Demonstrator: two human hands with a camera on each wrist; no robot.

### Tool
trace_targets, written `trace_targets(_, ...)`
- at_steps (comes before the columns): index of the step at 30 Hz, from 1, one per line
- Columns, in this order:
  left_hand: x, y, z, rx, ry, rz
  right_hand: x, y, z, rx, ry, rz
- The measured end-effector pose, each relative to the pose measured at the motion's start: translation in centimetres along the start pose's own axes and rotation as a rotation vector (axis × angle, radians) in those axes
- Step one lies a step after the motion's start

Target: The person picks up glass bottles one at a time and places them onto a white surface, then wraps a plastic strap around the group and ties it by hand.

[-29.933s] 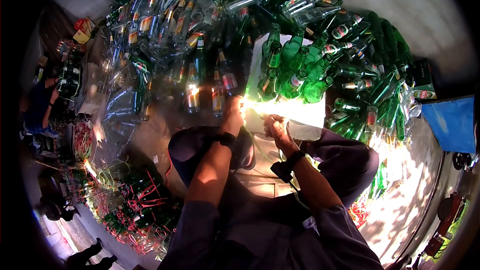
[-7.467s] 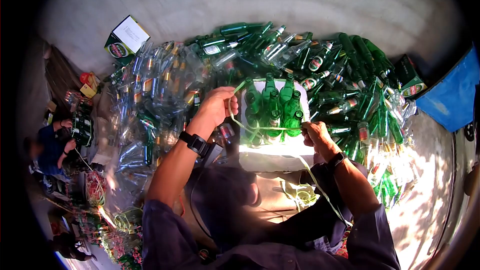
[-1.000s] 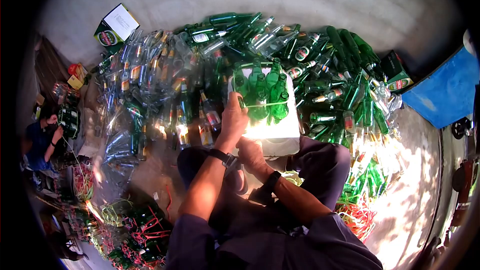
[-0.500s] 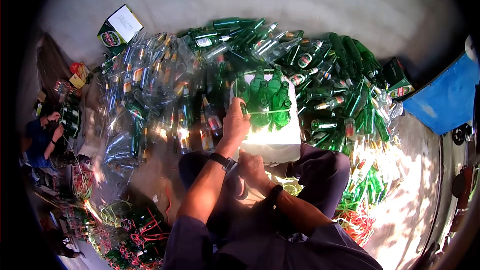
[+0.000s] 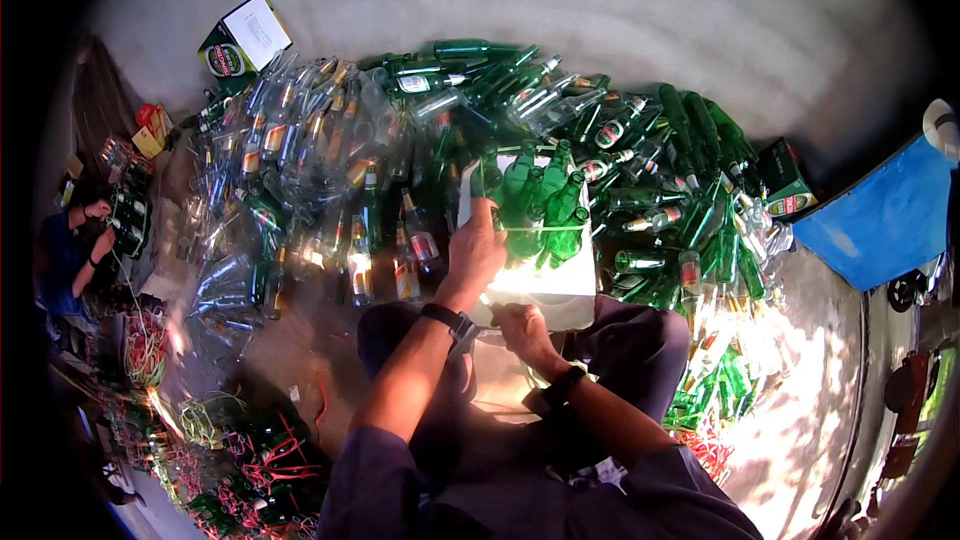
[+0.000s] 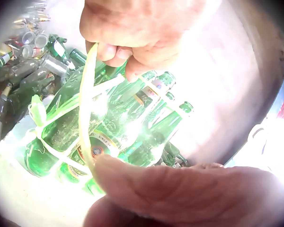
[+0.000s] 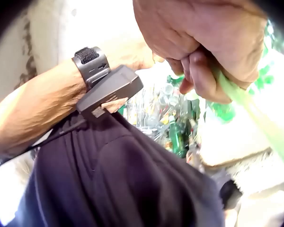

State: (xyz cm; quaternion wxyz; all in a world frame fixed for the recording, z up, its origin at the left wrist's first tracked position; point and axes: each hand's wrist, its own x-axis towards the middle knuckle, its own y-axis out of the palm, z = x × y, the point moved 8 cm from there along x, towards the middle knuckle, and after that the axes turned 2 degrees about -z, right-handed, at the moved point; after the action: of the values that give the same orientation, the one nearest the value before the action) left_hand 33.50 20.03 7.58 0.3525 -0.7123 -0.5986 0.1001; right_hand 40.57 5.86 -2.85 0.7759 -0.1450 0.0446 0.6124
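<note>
Several green bottles (image 5: 540, 195) stand bunched on a white block (image 5: 555, 308) in the head view, a pale green strap (image 5: 545, 229) stretched round them. At the bunch's left side, my left hand (image 5: 475, 258) grips the strap. Lower and a little right, my right hand (image 5: 527, 334) is curled at the block's near edge. Knotted strap lines (image 6: 61, 111) cross the bottles in the left wrist view, and a loose length (image 6: 85, 109) runs between two hands. In the right wrist view, my right hand (image 7: 203, 42) holds a green strap (image 7: 255, 113) in curled fingers.
Loose bottles (image 5: 300, 130) are heaped left of and behind the block, with more green ones (image 5: 700, 200) to the right. Tangled red and pale straps (image 5: 265, 460) lie lower left. Another person (image 5: 75, 250) sits far left; a blue panel (image 5: 870, 225) is far right.
Since the 7.5-second-old frame, both hands have come closer together and lower. In the last second, my right hand has shifted slightly right and down, while my left stays at the bunch's left side.
</note>
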Motion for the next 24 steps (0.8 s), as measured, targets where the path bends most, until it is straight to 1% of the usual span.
trace_targets(1, 0.0, -0.2, -0.2, 0.003, 0.038, 0.002, 1.7, -1.0, -1.4, -0.371, -0.181, -0.074)
trace_targets(2, 0.0, -0.2, 0.0, -0.005, 0.030, -0.002, 1.5, -1.5, 1.3, -0.769, -0.595, -0.090)
trace_targets(3, 0.0, -0.3, -0.3, -0.026, 0.067, -0.019, 2.1, -3.9, 0.4, -0.572, -0.542, -0.119)
trace_targets(4, -0.1, -0.4, -0.4, -0.048, 0.103, -0.036, 1.7, -6.3, 5.1, -0.529, -0.404, -0.270)
trace_targets(5, -0.1, -0.4, -0.1, -0.055, 0.093, -0.035, 0.8, -7.6, 10.8, -0.670, -0.585, -0.421)
trace_targets(6, 0.0, -0.3, 0.0, -0.068, 0.109, -0.034, 2.0, -8.8, 11.8, -0.743, -0.483, -0.439)
trace_targets(7, 0.1, -0.2, 0.0, -0.079, 0.127, -0.033, 2.0, -9.3, 14.6, -0.766, -0.585, -0.417)
trace_targets(8, 0.0, -0.4, -0.1, -0.118, 0.154, -0.045, 2.9, -9.4, 16.1, -0.759, -0.537, -0.406)
trace_targets(9, 0.0, -0.3, 0.0, -0.121, 0.148, -0.043, 3.9, -9.1, 16.8, -0.774, -0.538, -0.382)
trace_targets(11, 0.1, 0.0, 0.5, -0.099, 0.099, -0.009, 7.0, -8.1, 15.7, -0.766, -0.535, -0.263)
trace_targets(12, 0.1, -0.1, 0.5, -0.099, 0.095, -0.006, 8.3, -7.8, 15.2, -0.767, -0.531, -0.259)
trace_targets(14, 0.1, -0.5, 0.1, -0.095, 0.122, -0.012, 11.3, -7.4, 11.5, -0.725, -0.136, -0.124)
trace_targets(15, 0.1, -0.4, 0.3, -0.094, 0.118, -0.010, 11.7, -7.3, 11.4, -0.725, -0.133, -0.120)
trace_targets(17, 0.1, -0.4, 0.2, -0.112, 0.163, -0.028, 12.3, -7.2, 10.8, -0.650, -0.081, -0.073)
trace_targets(24, 0.2, -0.4, 0.7, -0.108, 0.108, 0.034, 11.1, -6.1, 14.2, -0.650, -0.066, 0.039)
